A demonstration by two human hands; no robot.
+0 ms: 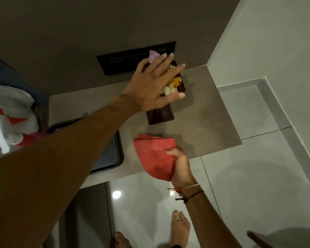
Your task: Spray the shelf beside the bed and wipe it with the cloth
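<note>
The pale wood-grain shelf [200, 122] runs along the wall beside the bed. My right hand [180, 167] is shut on a folded red cloth [154, 154] that lies on the shelf's front part. My left hand [154, 86] reaches across with fingers spread over the flowers in a dark red vase [161, 115] standing on the shelf; I cannot tell whether it touches them. The spray bottle [5, 129], white with a red nozzle and trigger, lies at the far left on the bed's white linen.
A dark tray [113, 153] sits on the shelf's left part, half hidden by my left forearm. A black switch panel [122, 63] is set in the wall behind the vase. Glossy floor tiles [249, 176] lie below, with my bare feet [179, 228].
</note>
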